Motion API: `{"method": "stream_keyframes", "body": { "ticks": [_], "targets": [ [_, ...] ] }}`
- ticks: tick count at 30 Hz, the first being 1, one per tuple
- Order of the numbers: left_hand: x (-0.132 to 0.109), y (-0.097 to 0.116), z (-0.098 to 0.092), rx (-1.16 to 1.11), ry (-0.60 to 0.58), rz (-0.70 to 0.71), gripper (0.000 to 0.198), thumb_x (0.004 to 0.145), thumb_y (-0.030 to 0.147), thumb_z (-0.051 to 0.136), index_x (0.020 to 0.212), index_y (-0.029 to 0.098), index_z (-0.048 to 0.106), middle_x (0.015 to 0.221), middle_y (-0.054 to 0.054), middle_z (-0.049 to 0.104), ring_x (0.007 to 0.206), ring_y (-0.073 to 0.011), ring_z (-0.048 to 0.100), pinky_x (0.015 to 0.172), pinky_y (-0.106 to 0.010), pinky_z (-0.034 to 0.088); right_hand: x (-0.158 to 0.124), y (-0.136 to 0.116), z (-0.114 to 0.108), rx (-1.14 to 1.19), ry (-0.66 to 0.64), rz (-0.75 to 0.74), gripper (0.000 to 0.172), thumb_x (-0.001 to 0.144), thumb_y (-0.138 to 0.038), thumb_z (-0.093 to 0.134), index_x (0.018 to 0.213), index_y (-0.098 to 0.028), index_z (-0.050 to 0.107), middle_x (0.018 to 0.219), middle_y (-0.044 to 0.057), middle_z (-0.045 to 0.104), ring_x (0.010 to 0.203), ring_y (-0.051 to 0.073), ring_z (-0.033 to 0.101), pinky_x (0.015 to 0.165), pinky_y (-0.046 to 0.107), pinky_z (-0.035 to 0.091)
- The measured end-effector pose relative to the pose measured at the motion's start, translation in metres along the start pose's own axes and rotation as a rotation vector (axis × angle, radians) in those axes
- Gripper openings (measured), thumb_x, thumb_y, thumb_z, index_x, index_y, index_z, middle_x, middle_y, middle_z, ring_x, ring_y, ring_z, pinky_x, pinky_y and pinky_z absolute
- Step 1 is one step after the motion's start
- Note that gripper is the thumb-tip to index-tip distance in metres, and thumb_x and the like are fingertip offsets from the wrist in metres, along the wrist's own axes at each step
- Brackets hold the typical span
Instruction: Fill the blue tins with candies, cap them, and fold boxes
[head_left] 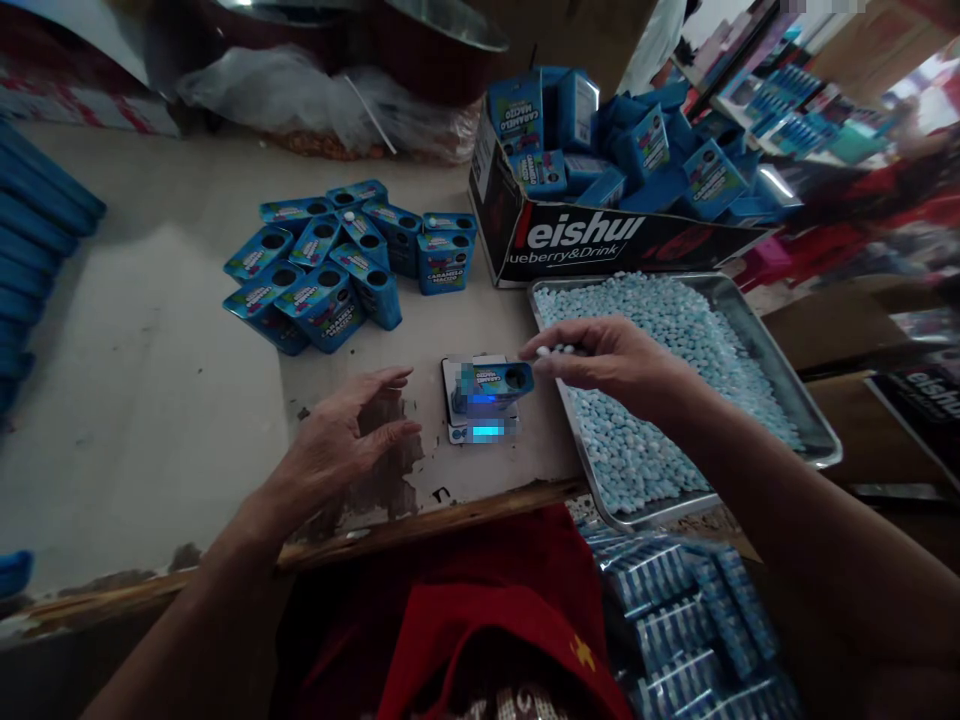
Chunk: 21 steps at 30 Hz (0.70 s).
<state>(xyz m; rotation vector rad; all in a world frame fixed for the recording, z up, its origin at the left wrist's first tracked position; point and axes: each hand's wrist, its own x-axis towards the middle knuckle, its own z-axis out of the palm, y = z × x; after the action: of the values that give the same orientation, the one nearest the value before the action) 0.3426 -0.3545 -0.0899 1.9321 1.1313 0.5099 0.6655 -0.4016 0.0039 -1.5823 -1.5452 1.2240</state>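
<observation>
A small digital scale (459,428) with a glowing display lies near the table's front edge. On it stands a blue candy box (489,378) with a round dark opening on top. My right hand (611,362) is just right of that box, its fingers closed around a few small pale candies (556,351). Below this hand is a metal tray (823,447) filled with light blue and white candies (645,440). My left hand (352,425) hovers left of the scale, fingers stretched and apart, holding nothing.
Several blue boxes (322,305) stand grouped behind my left hand. A black carton (637,240) full of similar boxes sits behind the tray. Long blue packs (37,220) are stacked at far left. Wrapped packs (690,620) lie below the tray. Brown cartons (847,330) are at right.
</observation>
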Motion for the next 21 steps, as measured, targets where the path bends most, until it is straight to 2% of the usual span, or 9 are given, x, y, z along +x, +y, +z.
{"method": "stream_keyframes", "body": {
  "ticks": [3,5,8,11,14,18,21],
  "targets": [
    [-0.001,0.002,0.001,-0.037,0.007,0.008,0.063,0.088,0.056,0.07,0.142,0.026,0.058,0.138,-0.007,0.067,0.121,-0.0276,0.066,0.112,-0.048,0.051,-0.01,0.02,-0.017,0.397,0.141,0.106,0.021,0.082,-0.032,0.081,0.098,-0.02,0.076,0.068,-0.004,0.053,0.054,0.007,0.039,0.048,0.021,0.032],
    [-0.001,0.004,0.001,-0.043,0.012,0.013,0.063,0.088,0.056,0.07,0.142,0.026,0.058,0.137,-0.007,0.067,0.12,-0.0277,0.067,0.112,-0.049,0.051,-0.021,0.036,-0.03,0.606,0.22,0.129,0.018,0.078,-0.025,0.084,0.091,-0.02,0.072,0.067,-0.005,0.047,0.053,0.006,0.034,0.044,0.018,0.029],
    [0.0,0.008,0.002,-0.031,0.018,0.014,0.067,0.086,0.055,0.073,0.143,0.025,0.058,0.136,-0.009,0.068,0.119,-0.0278,0.067,0.113,-0.049,0.051,-0.04,0.059,-0.048,0.773,0.311,0.197,0.018,0.076,-0.018,0.083,0.083,-0.02,0.067,0.069,-0.005,0.046,0.054,0.006,0.035,0.043,0.016,0.033],
    [0.001,0.015,0.005,-0.031,0.017,0.02,0.068,0.084,0.053,0.075,0.143,0.025,0.058,0.134,-0.009,0.068,0.119,-0.0277,0.067,0.112,-0.049,0.051,-0.053,0.073,-0.058,0.796,0.382,0.323,0.015,0.08,-0.021,0.078,0.092,-0.02,0.07,0.079,-0.001,0.057,0.062,0.008,0.048,0.047,0.017,0.043],
    [0.0,0.026,0.01,-0.042,0.017,0.036,0.068,0.084,0.051,0.076,0.144,0.025,0.057,0.134,-0.009,0.068,0.12,-0.0273,0.067,0.111,-0.048,0.052,-0.056,0.076,-0.058,0.817,0.349,0.383,0.017,0.083,-0.019,0.073,0.099,-0.018,0.072,0.084,0.002,0.06,0.067,0.01,0.053,0.049,0.018,0.046],
    [-0.005,0.039,0.014,-0.055,0.03,0.04,0.066,0.085,0.048,0.076,0.144,0.025,0.057,0.134,-0.009,0.068,0.12,-0.0262,0.066,0.11,-0.047,0.053,-0.045,0.068,-0.047,0.839,0.202,0.321,0.013,0.081,-0.013,0.072,0.094,-0.014,0.071,0.072,-0.002,0.051,0.054,0.005,0.04,0.043,0.015,0.035],
    [-0.01,0.043,0.016,-0.062,0.041,0.014,0.065,0.086,0.047,0.076,0.144,0.026,0.057,0.134,-0.008,0.068,0.12,-0.026,0.066,0.109,-0.047,0.053,-0.035,0.059,-0.035,0.764,0.118,0.251,0.017,0.084,-0.016,0.073,0.101,-0.015,0.071,0.07,-0.002,0.053,0.053,0.005,0.039,0.044,0.016,0.033]
  ]
}}
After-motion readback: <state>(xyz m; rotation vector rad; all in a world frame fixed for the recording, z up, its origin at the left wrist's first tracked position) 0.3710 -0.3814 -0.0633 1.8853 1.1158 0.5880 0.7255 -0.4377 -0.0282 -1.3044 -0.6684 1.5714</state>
